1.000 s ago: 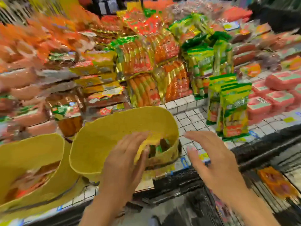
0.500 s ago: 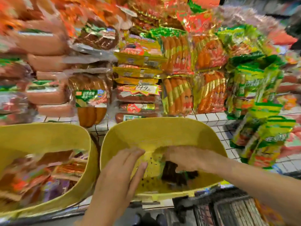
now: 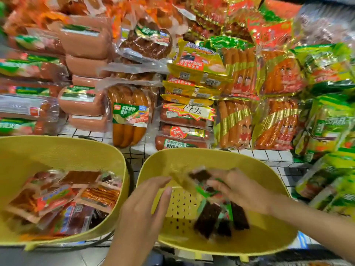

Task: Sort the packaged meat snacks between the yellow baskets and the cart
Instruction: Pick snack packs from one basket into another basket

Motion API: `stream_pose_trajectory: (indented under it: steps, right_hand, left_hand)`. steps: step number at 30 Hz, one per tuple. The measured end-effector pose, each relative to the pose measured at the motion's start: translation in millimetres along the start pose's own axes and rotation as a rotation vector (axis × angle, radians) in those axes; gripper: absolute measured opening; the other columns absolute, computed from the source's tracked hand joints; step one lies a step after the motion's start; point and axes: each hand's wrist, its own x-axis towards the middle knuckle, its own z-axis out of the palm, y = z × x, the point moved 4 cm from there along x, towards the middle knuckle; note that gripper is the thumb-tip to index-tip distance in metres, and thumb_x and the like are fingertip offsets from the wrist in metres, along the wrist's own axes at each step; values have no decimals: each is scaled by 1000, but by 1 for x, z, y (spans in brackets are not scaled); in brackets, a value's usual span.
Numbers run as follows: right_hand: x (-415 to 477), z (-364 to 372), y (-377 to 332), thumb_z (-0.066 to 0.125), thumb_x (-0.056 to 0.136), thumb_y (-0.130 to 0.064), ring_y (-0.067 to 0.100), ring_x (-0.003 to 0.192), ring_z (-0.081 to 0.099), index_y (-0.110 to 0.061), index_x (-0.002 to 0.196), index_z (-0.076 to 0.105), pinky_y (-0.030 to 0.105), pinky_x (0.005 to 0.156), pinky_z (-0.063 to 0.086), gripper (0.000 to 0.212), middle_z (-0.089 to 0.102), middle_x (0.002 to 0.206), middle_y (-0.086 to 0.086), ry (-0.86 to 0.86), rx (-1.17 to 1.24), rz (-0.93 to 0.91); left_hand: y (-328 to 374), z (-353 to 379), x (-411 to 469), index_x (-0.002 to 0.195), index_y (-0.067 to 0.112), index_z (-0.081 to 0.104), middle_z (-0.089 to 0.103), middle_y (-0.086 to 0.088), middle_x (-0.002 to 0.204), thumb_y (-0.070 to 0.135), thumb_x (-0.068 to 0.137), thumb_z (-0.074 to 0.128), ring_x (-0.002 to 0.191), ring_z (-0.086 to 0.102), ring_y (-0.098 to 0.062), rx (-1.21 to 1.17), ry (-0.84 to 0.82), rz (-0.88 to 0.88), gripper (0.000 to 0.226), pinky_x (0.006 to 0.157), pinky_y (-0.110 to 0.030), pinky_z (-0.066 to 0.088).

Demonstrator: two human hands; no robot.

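Observation:
Two yellow baskets stand side by side at the shelf's front edge. The left yellow basket (image 3: 63, 150) is filled with several red, orange and dark snack packs (image 3: 63, 200). The right yellow basket (image 3: 249, 164) holds a few dark meat snack packs with green labels (image 3: 209, 217). My right hand (image 3: 240, 191) reaches in from the right and grips a bunch of these dark packs, lifted slightly off the perforated floor and blurred. My left hand (image 3: 140, 212) rests over this basket's near left rim, fingers fairly straight and pointing inward.
Behind the baskets the white tiled shelf (image 3: 140, 150) is stacked with sausage packs: pink logs (image 3: 82, 100) at left, orange sausage bundles (image 3: 234, 123) in the middle, green-and-yellow bags (image 3: 330, 127) at right. A dark cart edge (image 3: 288, 256) shows at the bottom right.
My right hand went from above the cart into the right basket and closed on the dark packs, now raising them. My left hand stayed at the rim. The view shifted left.

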Motion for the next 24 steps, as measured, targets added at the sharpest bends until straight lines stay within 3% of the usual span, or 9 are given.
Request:
stream_pose_trajectory:
  steps: [2, 4, 8, 11, 13, 15, 18, 21, 24]
  right_hand:
    - [-13, -17, -27, 47, 94, -39, 21, 59, 70, -29, 118, 55, 32, 49, 55, 27, 73, 95, 6, 125, 483, -72]
    - [-23, -19, -53, 51, 94, -38, 17, 40, 59, -35, 117, 56, 23, 36, 42, 24, 72, 95, 15, 149, 736, -119]
    - [-29, -3, -84, 63, 87, -29, 9, 42, 51, -25, 109, 65, 17, 45, 41, 22, 66, 61, 6, 104, 905, -148]
    - [-26, 7, -77, 63, 88, -27, 13, 59, 67, -6, 104, 66, 20, 58, 52, 27, 72, 73, 9, -78, 922, -108]
    - [-19, 11, -52, 62, 87, -29, 16, 73, 71, -5, 99, 68, 23, 64, 55, 27, 74, 87, 7, -132, 726, -40]
    - [-7, 13, -16, 64, 87, -27, 16, 90, 68, -13, 111, 64, 26, 77, 54, 28, 71, 103, 5, -104, 218, -20]
    - [11, 40, 28, 68, 84, -26, 21, 128, 43, -24, 140, 40, 36, 105, 37, 63, 49, 138, 4, -282, -512, -64]
    - [23, 71, 42, 70, 80, -12, 30, 141, 21, -19, 148, 23, 42, 115, 18, 83, 23, 154, 11, -390, -853, -227]
    - [32, 75, 41, 70, 78, -6, 31, 143, 16, -14, 149, 16, 44, 115, 14, 89, 15, 156, 15, -379, -983, -284]
  left_hand:
    - [1, -1, 3, 108, 35, 61, 66, 22, 102, 45, 88, 45, 97, 57, 11, -94, 18, -92, 28, 81, -2, 42]
    - [7, 1, 10, 105, 46, 60, 67, 28, 102, 59, 82, 48, 98, 59, 12, -307, -20, -226, 29, 78, -1, 42]
    - [21, 9, 23, 98, 43, 68, 71, 17, 101, 53, 83, 58, 93, 66, 1, -749, -145, -369, 21, 75, -11, 50]
    - [14, 10, 20, 99, 28, 72, 74, -6, 100, 33, 85, 56, 94, 70, -23, -909, -99, -500, 22, 78, -38, 57]
    - [9, 7, 17, 108, 18, 68, 74, -9, 100, 28, 89, 53, 93, 71, -25, -971, -63, -553, 27, 68, -33, 59]
    - [3, 5, 13, 115, 15, 62, 73, -7, 103, 27, 91, 49, 92, 71, -25, -1015, -52, -592, 29, 62, -29, 58]
    - [-2, 6, 11, 117, 16, 60, 72, -5, 108, 22, 95, 46, 94, 71, -27, -1059, -70, -606, 27, 66, -33, 59]
    - [-4, 9, 11, 118, 18, 61, 72, -6, 108, 21, 96, 45, 95, 70, -27, -1096, -90, -617, 27, 68, -34, 59]
    - [-7, 11, 10, 115, 20, 62, 72, -6, 107, 21, 95, 46, 94, 71, -27, -1117, -95, -623, 26, 68, -33, 59]
